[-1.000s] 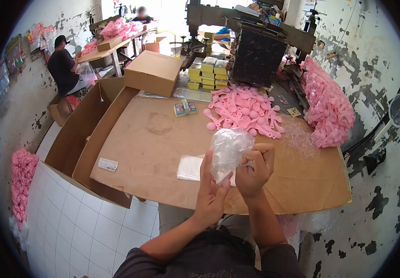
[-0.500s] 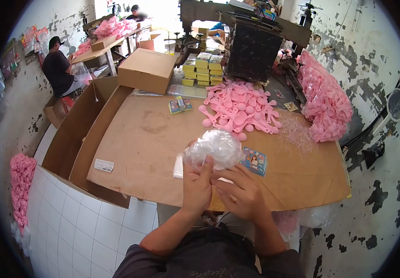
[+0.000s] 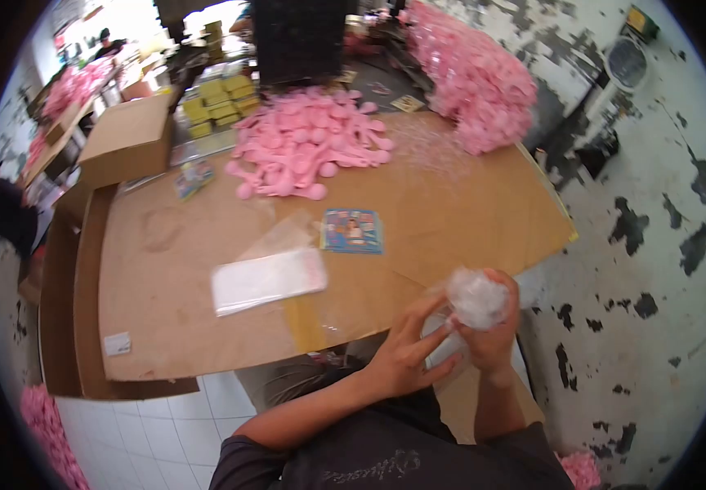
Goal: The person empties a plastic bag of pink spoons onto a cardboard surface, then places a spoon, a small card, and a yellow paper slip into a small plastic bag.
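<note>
My right hand (image 3: 496,322), beyond the table's right front edge, is wrapped round a crumpled ball of clear plastic (image 3: 477,299). Just left of it is my left hand (image 3: 410,347), its fingers spread and the tips close to the ball. On the cardboard-covered table lie a stack of white plastic sleeves (image 3: 270,280) and, behind it, a stack of blue printed cards (image 3: 352,231). A heap of pink spoons (image 3: 308,143) spreads further back.
Yellow-edged card stacks (image 3: 221,102) and a closed carton (image 3: 127,135) stand at the back left. An open carton (image 3: 87,286) lines the left edge. Pink packed goods (image 3: 475,77) are piled back right. A co-worker (image 3: 11,211) sits far left.
Both hands have moved right with the plastic ball, off the table's middle, and my left hand's fingers have spread. The view has turned right, and the white sleeves now show fully.
</note>
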Demonstrator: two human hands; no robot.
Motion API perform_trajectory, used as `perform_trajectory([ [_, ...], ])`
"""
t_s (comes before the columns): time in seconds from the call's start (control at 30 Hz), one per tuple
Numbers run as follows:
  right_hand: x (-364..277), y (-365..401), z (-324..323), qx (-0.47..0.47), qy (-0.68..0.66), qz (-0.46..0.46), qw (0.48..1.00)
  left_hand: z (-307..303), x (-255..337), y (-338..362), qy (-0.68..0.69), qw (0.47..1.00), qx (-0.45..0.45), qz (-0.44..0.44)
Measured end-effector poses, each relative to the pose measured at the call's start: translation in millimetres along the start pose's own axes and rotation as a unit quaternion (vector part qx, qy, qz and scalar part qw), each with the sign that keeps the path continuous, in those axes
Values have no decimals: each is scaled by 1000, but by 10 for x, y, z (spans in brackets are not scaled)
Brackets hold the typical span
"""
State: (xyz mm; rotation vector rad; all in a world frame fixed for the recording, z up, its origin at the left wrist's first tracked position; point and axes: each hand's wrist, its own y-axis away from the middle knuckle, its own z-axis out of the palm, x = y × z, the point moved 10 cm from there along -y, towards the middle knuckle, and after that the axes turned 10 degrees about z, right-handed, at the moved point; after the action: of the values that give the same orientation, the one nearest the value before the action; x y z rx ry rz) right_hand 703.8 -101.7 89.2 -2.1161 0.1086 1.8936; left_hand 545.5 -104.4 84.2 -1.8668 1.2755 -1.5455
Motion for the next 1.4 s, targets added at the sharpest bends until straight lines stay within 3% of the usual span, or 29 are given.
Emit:
perform_trajectory([
  [0.03,70,51,-367,8,88,-36,995,195,-3,-21,67,997,-27,14],
  [0.1,-113,115,-1203,186,179,-119,959,457,97,-224,115,990,-72,26],
  [0.17,168,161,-2272,311,-24,-52,949,967,51,-241,143,984,-97,42],
  [0.23,632,97,-3267,361,-93,-69,925,1682,-127,-267,240,954,-168,-69],
  [0.33,1254,-220,-3813,353,-257,-1,900,2852,-370,-361,372,883,-199,-204],
  [0.43,1654,-591,-3871,266,-276,55,922,3808,-966,-252,186,916,-90,-343],
  [0.53,2079,-694,-3938,267,-264,133,917,4093,-1292,-198,73,871,-62,-481],
  [0.6,2155,-708,-3911,237,-245,133,931,4175,-1514,-130,99,847,-72,-518],
  [0.67,2220,-651,-3697,216,-241,142,935,4379,-1806,-20,139,855,-99,-490],
  [0.77,2183,-592,-3532,247,-30,177,952,4324,-1750,-72,151,881,-61,-444],
  [0.87,2286,-825,-3359,69,83,211,972,4130,-1520,-169,123,903,-58,-408],
  [0.9,2169,-912,-3316,35,212,189,958,4099,-1490,-197,112,908,-66,-398],
  [0.97,1850,-1081,-3199,-34,458,128,879,4107,-1413,-277,116,932,-82,-333],
  [1.0,2020,-1170,-3180,-98,425,132,890,4107,-1359,-302,117,943,-88,-300],
  [1.1,2368,-1158,-2971,-270,463,135,833,4155,-1205,-365,104,962,-79,-238],
  [1.17,3258,-1217,-3316,-288,587,23,756,4156,-1171,-402,162,951,-87,-248],
  [1.2,3355,-1251,-3209,-302,599,28,741,4051,-1112,-456,155,957,-72,-234],
  [1.23,3433,-1321,-3160,-314,591,54,741,3940,-1090,-510,148,962,-59,-222],
  [1.27,3518,-1366,-3121,-323,582,84,741,3956,-1137,-454,181,942,-96,-266],
  [1.4,3409,-1270,-2979,-254,333,410,810,3960,-1241,-389,171,933,-116,-293],
])
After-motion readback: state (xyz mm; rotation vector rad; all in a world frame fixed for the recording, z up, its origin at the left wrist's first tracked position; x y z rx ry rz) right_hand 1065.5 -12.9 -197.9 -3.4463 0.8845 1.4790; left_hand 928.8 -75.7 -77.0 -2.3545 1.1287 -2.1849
